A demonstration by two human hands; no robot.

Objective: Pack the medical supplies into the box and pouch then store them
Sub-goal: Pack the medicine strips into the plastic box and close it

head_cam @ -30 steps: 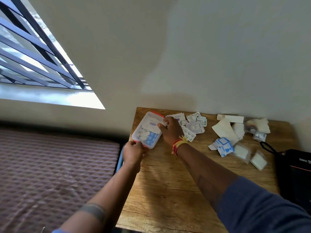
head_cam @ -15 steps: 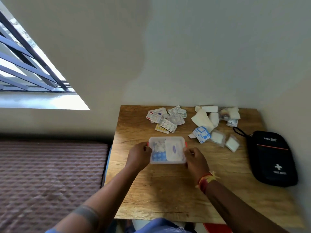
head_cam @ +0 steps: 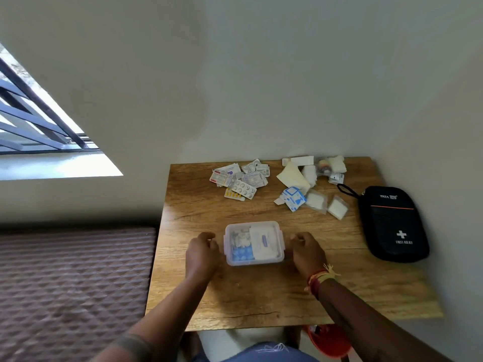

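A clear plastic box (head_cam: 254, 242) with its lid on stands in the middle of the wooden table (head_cam: 261, 296); white and blue packets show through it. My left hand (head_cam: 202, 253) is just left of the box and my right hand (head_cam: 308, 250) just right of it, both with curled fingers, a small gap from the box's sides and holding nothing. A pile of tablet strips (head_cam: 239, 180) lies at the table's far side. To its right lie gauze pads, dressings and blue-white packets (head_cam: 308, 184). A black first aid pouch (head_cam: 392, 223), zipped, lies at the right edge.
The table stands in a corner, with walls behind and to the right. A quilted brown mattress (head_cam: 73, 283) lies to the left, below a barred window (head_cam: 39, 131). A red object (head_cam: 329, 340) sits under the table's near edge.
The box came from the table's far left corner to the middle and was set down. Both hands have let go of it and drawn slightly away from its sides.
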